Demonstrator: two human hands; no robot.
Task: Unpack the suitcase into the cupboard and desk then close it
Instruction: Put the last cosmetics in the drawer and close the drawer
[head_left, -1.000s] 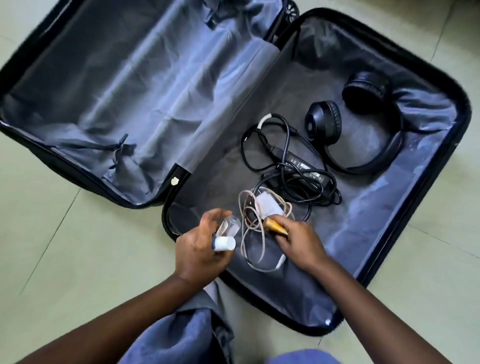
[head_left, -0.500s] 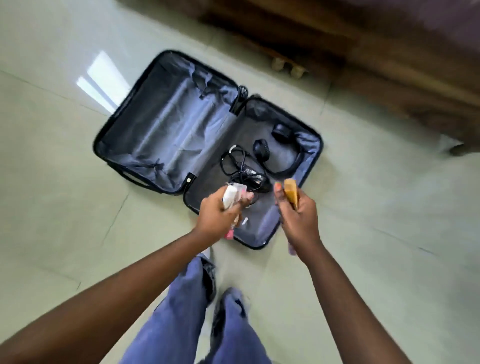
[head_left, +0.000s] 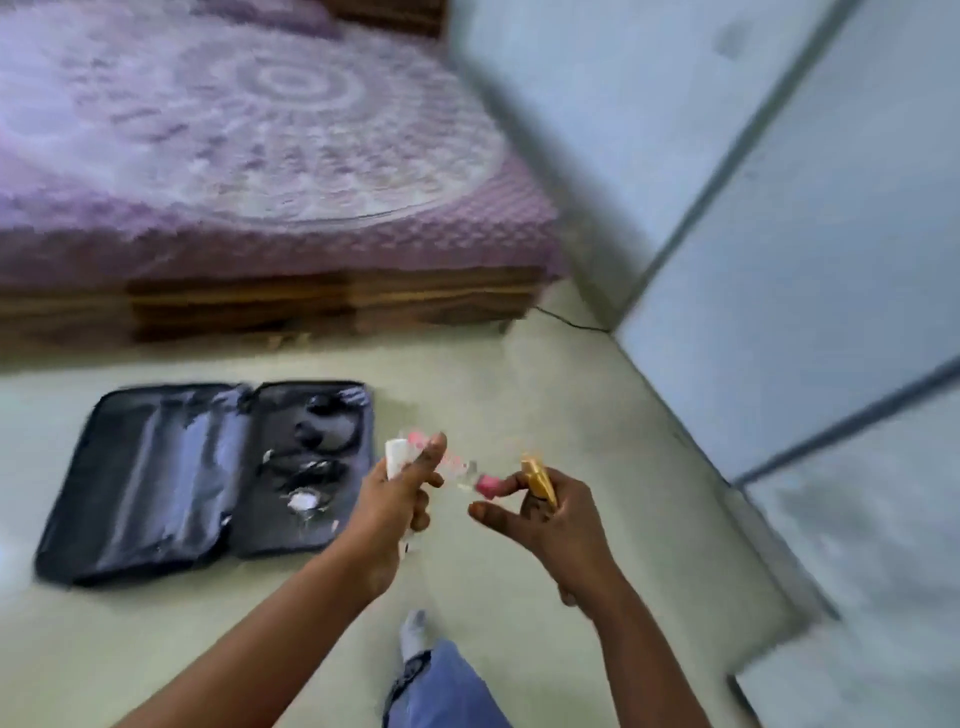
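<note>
My left hand (head_left: 395, 499) grips small clear bottles with white and pink caps (head_left: 415, 454); my right hand (head_left: 545, 512) holds a yellow tube (head_left: 540, 480). The open black suitcase (head_left: 171, 483) lies far left on the floor. Overfull grips may drop bottles.

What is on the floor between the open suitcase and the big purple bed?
Nothing. In the head view only bare pale floor lies between the suitcase and the bed, though the picture is blurred.
</note>
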